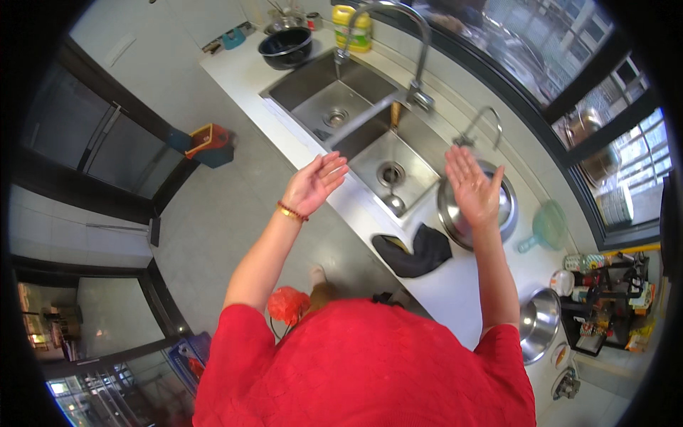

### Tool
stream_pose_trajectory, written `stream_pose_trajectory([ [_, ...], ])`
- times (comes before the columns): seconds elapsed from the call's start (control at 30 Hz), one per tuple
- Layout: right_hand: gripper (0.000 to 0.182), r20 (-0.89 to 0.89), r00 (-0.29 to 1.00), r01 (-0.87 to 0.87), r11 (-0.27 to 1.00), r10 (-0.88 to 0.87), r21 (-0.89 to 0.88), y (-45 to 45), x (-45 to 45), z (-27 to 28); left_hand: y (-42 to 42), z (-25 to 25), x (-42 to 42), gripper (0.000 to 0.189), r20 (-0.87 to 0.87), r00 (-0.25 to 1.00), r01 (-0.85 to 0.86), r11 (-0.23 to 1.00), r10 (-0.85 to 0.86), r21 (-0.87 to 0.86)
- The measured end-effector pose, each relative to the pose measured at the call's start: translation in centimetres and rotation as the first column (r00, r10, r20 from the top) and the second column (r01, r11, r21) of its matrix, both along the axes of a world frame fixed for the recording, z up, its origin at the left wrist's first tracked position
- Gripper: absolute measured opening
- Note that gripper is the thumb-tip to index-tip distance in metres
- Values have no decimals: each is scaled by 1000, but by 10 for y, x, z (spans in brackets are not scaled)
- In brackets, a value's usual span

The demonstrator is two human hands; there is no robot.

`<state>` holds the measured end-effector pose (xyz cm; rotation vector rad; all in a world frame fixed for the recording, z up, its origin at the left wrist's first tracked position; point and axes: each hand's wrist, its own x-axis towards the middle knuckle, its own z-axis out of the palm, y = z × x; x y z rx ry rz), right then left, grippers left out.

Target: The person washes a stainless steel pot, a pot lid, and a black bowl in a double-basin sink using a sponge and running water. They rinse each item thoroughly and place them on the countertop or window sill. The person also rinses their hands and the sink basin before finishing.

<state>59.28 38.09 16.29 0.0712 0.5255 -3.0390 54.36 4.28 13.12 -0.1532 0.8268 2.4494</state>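
Note:
My left hand (pixel 317 184), with a red bead bracelet and a gold-coloured bracelet (pixel 292 212) on its wrist, is raised palm up near the front counter edge by the sink. It holds nothing. My right hand (pixel 474 184) is also empty, palm showing and thumb spread. It is in view over a round stainless steel pan or lid (pixel 449 219), partly hiding it. Between the hands is the double stainless steel sink (pixel 421 160). A ladle (pixel 394 204) with a wooden handle leans in the nearer basin. Black folded fabric (pixel 413 252) lies on the white counter (pixel 443 291).
A tall faucet (pixel 424 48) arches over the sink, with a thin second tap (pixel 499 125) to its right. A black pot (pixel 286 49) and a yellow jug (pixel 352 32) stand beyond. A green plastic scoop (pixel 549 227), a steel bowl (pixel 540 325) and a condiment rack (pixel 592 304) are right.

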Motion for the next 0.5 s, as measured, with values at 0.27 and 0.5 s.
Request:
stream_pose_trajectory([
  [0.27,79,92,994,-52,999,52,7,-155,-85,-35,-195,17,-33,35,-27,987,-163,974,161,-155],
  [0.5,76,129,988,73,995,-81,60,-156,-140,-43,-213,24,-113,34,-119,985,-146,963,122,-225],
])
